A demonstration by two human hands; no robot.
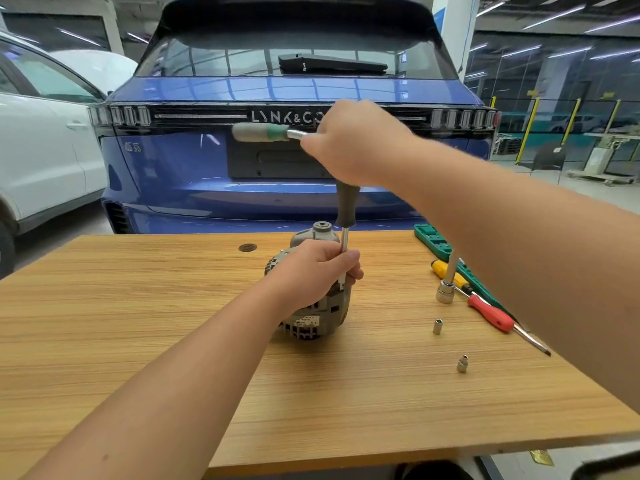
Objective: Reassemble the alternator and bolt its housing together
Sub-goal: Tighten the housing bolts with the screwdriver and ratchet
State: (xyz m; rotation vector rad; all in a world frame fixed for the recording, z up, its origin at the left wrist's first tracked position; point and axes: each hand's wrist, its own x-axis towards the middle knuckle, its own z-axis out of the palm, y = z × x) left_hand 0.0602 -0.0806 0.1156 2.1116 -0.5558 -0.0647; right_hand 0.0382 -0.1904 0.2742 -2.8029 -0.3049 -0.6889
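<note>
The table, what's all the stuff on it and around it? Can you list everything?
alternator: 1, grey, middle of table
driver: 1, grey handle, upright on alternator
ratchet handle: 1, grey and green, sideways in right hand
screwdrivers: 2, one red, one yellow, right side
extension bar: 1, silver, right side
small sockets: 2, silver, right side
tool tray: 1, green, right back
table: 1, wooden
cars: 2, blue behind, white left
left hand: grips alternator and shaft
right hand: grips driver top

Bare tabletop (145, 341) left; screwdrivers (490, 311), sockets (437, 326) right.
</note>
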